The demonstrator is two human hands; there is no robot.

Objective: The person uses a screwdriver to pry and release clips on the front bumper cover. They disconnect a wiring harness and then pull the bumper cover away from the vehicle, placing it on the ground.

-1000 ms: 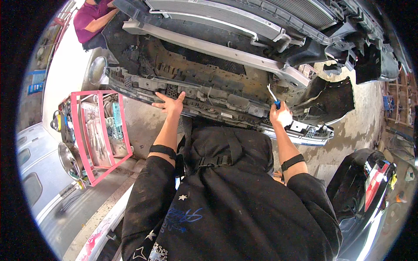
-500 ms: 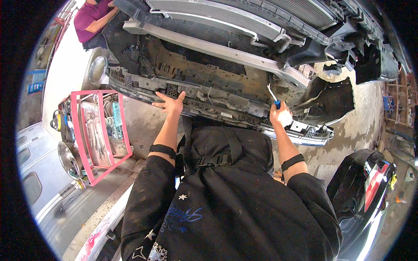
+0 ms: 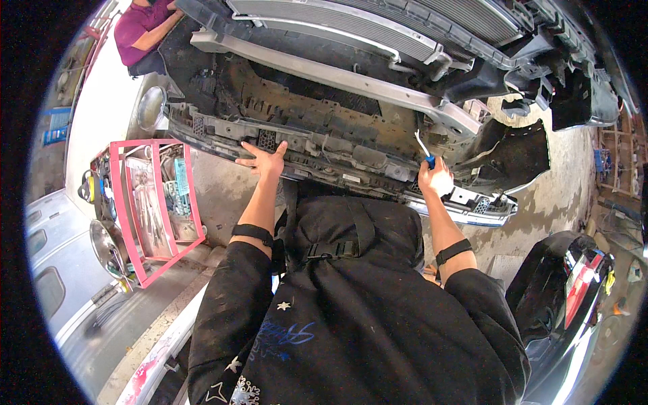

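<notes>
Bumper cover lies hollow side up before the person, its long axis slanting from far left to near right. The left hand is splayed at its near edge; the right hand closes round a blue-handled tool, the pale shaft pointing away and slightly left. Beyond runs a metal crossbeam. Damp patches mark the concrete floor; a red-framed cart stands left, near a purple-shirted co-worker.

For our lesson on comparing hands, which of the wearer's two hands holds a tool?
The right hand: it grips a blue-handled tool, whereas the left hand, spread open at the bumper, holds none.
</notes>
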